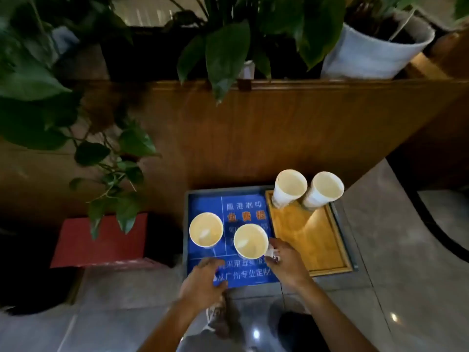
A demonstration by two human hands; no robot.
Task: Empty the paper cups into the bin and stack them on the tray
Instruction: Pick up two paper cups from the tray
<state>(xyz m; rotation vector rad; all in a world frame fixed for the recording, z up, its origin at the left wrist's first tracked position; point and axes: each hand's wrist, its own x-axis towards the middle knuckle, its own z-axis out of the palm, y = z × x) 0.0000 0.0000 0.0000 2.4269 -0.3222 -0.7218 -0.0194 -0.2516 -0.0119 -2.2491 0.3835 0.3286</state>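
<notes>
Two paper cups (307,189) stood upright at far edge of wooden tray (330,250). Two more cups (228,235) stood on blue board (243,275) left of tray. Right hand (284,260) touched nearer cup, fingers pinching small white scrap. Left hand (203,280) rested on board's near edge, fingers loosely spread, holding nothing.

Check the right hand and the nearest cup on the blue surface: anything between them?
Nothing visible. The right hand is right beside the nearest cup, fingers at its side, holding something small and white; whether they touch the cup is unclear. The left hand hangs lower, off the cup.
</notes>
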